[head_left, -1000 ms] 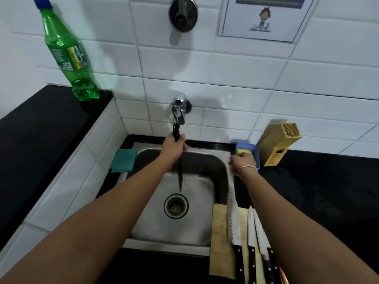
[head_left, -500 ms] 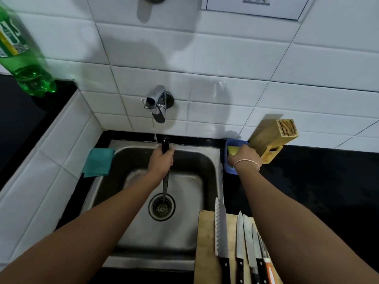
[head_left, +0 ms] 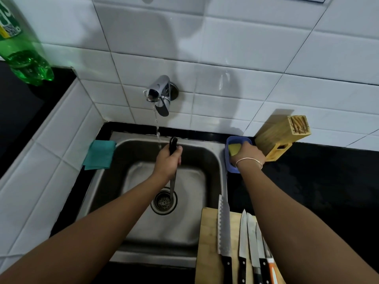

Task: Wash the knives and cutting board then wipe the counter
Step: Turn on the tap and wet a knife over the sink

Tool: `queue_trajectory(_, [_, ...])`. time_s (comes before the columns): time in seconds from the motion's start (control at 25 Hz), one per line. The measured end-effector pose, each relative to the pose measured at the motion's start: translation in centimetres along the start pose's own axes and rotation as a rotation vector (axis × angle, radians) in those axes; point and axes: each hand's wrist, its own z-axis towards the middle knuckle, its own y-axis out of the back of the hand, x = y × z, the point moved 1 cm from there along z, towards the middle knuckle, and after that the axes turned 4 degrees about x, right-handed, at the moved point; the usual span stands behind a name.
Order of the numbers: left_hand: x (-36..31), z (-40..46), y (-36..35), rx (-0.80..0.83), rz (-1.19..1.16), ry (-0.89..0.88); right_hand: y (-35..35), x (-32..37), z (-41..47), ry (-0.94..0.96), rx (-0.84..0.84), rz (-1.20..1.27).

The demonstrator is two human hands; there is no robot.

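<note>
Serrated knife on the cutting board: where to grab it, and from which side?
Grip the serrated knife by its black handle, at the near end of the cutting board. Come from above at the near edge: the blade points away toward the sink, its teeth face left, and another knife lies close on its right, so a side approach looks riskier.

White glossy tiles (head_left: 235, 48) cover the far wall and the left ledge, with soft shadows across them; the black bench (head_left: 328, 181) runs right.
</note>
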Motion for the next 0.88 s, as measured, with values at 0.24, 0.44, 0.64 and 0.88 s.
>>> queue_trajectory(0.24, [-0.4,0.2,-0.7,0.009,0.024,-0.02,0.4,-0.4,0.0,0.006,-0.008,0.09])
queue_trajectory(0.44, [-0.9,-0.1,-1.8,0.04,0.046,-0.065,1.1,-2.2,-0.5,-0.001,-0.073,0.386])
queue_trajectory(0.64, [-1.8,-0.4,-1.6,0.052,0.081,-0.118,1.3,-1.2,-0.6,0.061,-0.039,0.118])
queue_trajectory(0.88, [-1.8,0.0,-0.6,0.027,0.058,-0.117,0.5,0.1,-0.3,0.005,-0.021,0.029])
